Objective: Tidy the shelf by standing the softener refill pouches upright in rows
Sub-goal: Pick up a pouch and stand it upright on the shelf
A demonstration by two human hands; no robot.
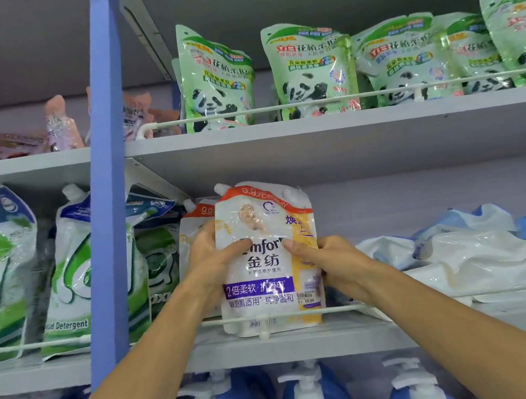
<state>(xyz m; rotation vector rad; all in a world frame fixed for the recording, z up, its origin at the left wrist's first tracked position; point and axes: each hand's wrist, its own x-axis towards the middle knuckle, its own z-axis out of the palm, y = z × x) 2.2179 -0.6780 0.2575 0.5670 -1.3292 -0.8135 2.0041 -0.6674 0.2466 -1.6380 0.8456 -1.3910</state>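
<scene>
Person is standing at the shelf, both arms reaching up to the middle tier. Both hands are gripping one white softener pouch with an orange top band and purple strip. Left hand is wrapping the pouch's left edge, thumb lying across the front. Right hand is clasping its right edge, thumb pressing on the front too. The pouch is standing upright, its base sitting on the shelf just behind the white guard rail.

Just left of the pouch and partly behind it, a second white pouch of the same kind is standing upright. Further left of the pouch, past the blue upright post, green-and-white detergent pouches are leaning in a row. Right of the pouch, blue-and-white pouches are lying flat in a loose heap, close to the right hand.

Above the pouch, on the upper tier, green panda pouches are standing in a row. Below the pouch, blue pump bottles are lining the lower tier.
</scene>
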